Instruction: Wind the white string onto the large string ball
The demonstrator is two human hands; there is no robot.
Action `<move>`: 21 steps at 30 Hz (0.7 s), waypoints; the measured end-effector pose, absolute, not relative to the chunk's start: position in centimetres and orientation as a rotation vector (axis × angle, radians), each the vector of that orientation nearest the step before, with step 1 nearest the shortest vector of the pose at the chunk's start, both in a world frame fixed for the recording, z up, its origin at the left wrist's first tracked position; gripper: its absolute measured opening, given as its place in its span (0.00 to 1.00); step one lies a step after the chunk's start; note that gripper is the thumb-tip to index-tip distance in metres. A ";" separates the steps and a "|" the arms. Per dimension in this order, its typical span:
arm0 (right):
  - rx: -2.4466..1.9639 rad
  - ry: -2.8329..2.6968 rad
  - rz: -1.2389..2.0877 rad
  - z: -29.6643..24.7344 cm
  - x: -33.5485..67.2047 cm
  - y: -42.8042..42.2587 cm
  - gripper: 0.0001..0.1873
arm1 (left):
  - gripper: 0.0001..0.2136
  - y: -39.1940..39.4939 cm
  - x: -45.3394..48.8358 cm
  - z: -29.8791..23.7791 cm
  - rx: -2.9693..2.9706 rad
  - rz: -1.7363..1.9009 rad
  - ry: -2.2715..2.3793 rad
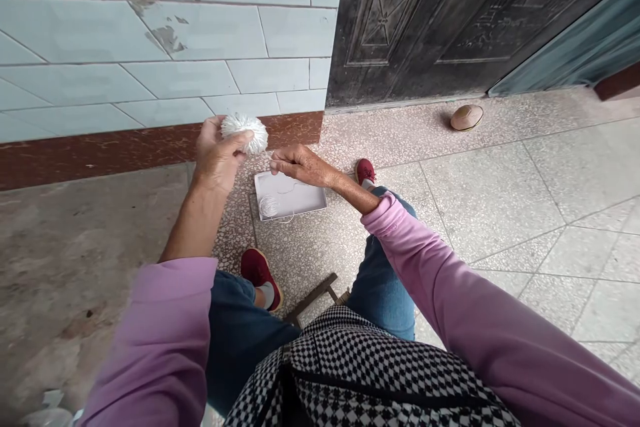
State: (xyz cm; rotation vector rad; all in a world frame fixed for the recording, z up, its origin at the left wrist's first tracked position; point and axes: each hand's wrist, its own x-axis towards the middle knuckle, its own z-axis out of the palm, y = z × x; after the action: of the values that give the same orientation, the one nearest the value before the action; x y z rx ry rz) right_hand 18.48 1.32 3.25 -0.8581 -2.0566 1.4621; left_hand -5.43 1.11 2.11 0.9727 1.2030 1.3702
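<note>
My left hand (216, 155) is raised in front of me, fingers closed round a fluffy white pompom (246, 131). My right hand (299, 165) is just to its right, fingers pinched together on a thin white thread that is hard to make out. Below both hands a shallow white tray (306, 203) lies on the floor, with a small coil of white thread (270, 207) in it. I am seated, in pink sleeves, jeans and red shoes.
A pale tiled wall (165, 47) with a red-brown skirting runs on the left. A dark carved door (450, 20) stands ahead on the right, a tan cap-like object (467, 117) on the floor before it. A wooden stool leg (314, 295) shows between my knees.
</note>
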 end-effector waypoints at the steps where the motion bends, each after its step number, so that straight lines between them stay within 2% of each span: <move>1: -0.806 -2.037 1.483 3.2 18.6 1.3 0.31 | 0.43 1.2 -5.5 1.8 0.998 1.355 1.240; 5: -0.703 -1.903 1.520 3.8 19.4 1.6 0.36 | 0.39 0.8 -4.8 1.8 1.130 1.279 1.293; 9: -0.883 -1.709 1.456 5.3 20.5 2.3 0.32 | 0.32 -0.3 -3.3 3.1 1.248 1.118 1.207; 11: -0.964 -1.612 1.417 5.8 20.8 2.8 0.33 | 0.31 -1.0 -2.7 3.8 1.262 1.005 1.128; 16: -1.003 -1.551 1.381 5.5 20.8 3.6 0.37 | 0.32 -2.0 -1.8 4.8 1.189 0.890 1.011; 21: -1.051 -1.647 1.342 4.4 20.1 3.5 0.35 | 0.38 -1.8 -1.8 5.0 1.014 1.052 0.959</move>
State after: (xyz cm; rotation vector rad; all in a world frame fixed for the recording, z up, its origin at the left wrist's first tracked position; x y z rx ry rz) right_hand 20.07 3.55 4.43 -1.0509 -1.6468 1.3422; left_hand -1.81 -1.82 5.03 1.0139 0.9589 1.0518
